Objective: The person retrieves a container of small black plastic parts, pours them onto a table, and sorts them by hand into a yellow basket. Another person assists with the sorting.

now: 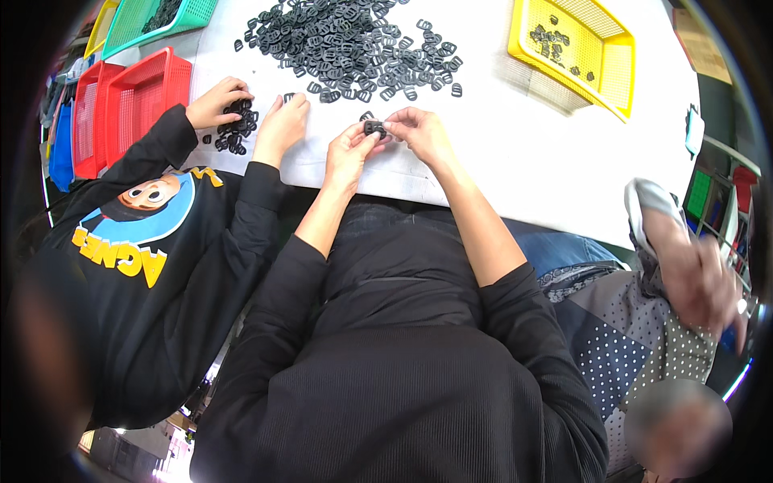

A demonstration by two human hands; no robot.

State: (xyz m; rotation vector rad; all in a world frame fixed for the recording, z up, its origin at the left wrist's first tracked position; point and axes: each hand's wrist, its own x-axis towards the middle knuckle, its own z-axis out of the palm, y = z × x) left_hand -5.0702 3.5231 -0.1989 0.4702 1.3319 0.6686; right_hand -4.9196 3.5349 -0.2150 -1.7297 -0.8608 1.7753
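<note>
Close to the near edge of the white table, my left hand (348,158) pinches a small black plastic buckle (374,127) between thumb and fingers. From the other side my right hand (423,138) is closed, its thumb and fingertips meeting at the same piece. Whether it is one buckle or two stacked together is too small to tell. Just beyond my left fingertips another black buckle (366,116) lies on the table. Farther off spreads a large heap of loose black buckles (342,50).
On my left a co-worker's hands (282,125) are by a small pile of black pieces (236,133). Red baskets (173,101) and a green basket (197,12) stand beyond. A yellow basket (523,60) with several pieces is at far right. Another person's blurred hand (696,270) is at right.
</note>
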